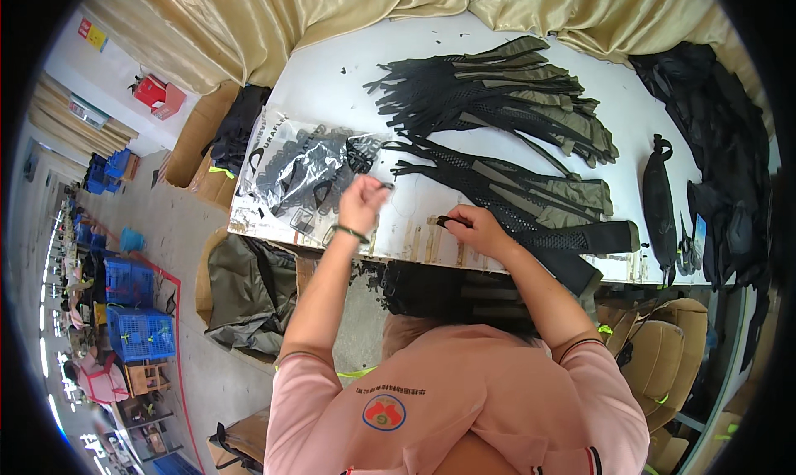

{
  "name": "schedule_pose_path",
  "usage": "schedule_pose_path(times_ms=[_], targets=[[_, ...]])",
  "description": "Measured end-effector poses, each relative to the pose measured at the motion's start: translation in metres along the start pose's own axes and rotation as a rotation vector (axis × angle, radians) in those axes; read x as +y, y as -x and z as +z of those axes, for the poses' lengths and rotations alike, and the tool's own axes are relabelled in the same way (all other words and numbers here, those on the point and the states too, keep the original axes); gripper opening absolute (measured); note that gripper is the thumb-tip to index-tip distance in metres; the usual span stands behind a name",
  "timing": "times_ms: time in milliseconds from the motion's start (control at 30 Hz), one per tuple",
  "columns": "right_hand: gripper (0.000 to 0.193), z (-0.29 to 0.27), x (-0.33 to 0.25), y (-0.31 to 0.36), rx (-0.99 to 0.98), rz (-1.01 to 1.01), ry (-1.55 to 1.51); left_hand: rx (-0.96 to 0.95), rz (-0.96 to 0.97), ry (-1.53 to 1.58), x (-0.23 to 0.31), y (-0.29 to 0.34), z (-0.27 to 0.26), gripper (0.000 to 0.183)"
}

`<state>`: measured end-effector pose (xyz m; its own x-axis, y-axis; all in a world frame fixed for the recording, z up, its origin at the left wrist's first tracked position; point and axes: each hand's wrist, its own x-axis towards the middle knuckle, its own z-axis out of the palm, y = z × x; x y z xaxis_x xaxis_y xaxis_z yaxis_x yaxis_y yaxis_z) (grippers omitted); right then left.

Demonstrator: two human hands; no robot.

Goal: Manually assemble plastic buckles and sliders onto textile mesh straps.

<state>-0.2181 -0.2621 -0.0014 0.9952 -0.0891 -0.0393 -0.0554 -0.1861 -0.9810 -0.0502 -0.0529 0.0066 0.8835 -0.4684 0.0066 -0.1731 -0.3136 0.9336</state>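
Note:
My left hand (362, 205) is closed in a pinch beside the clear plastic bag (269, 172), which holds many dark plastic buckles (311, 160). A small dark piece (386, 186) shows at its fingertips, too small and blurred to name. Near the table's front edge, the fingers of my right hand (481, 231) are closed on the end of a black strap (448, 220). Black mesh straps with olive fabric (531, 197) lie fanned out just beyond that hand. How the held strap joins them is hidden.
A second pile of mesh straps (497, 94) lies farther back on the white table (323, 85). At the right are a black padded strap (657, 197), scissors (686, 247) and heaped black fabric (725, 168). Cardboard boxes (667, 342) stand below; gold curtains (356, 7) hang behind.

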Motion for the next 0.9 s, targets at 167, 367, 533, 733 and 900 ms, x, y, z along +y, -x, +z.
schedule_pose_path(times_ms=[167, 367, 533, 733, 900], targets=[[0.018, -0.013, -0.033, 0.008, -0.078, 0.185, -0.351, -0.317, -0.188, 0.778, 0.033, 0.064, 0.033, 0.017], [0.015, -0.012, -0.037, 0.019, -0.205, 0.243, -0.473, -0.469, -0.274, 0.958, 0.044, 0.079, 0.054, 0.025], [0.015, -0.012, -0.041, 0.026, -0.236, 0.282, -0.503, -0.521, -0.232, 0.964, 0.041, 0.078, 0.058, 0.026], [0.015, -0.013, -0.047, 0.033, -0.249, 0.222, -0.295, -0.543, -0.241, 0.876, 0.041, 0.078, 0.060, 0.022], [0.013, -0.005, -0.056, 0.037, -0.040, -0.173, 0.121, -0.522, -0.236, 1.007, 0.039, 0.082, 0.066, 0.021]])
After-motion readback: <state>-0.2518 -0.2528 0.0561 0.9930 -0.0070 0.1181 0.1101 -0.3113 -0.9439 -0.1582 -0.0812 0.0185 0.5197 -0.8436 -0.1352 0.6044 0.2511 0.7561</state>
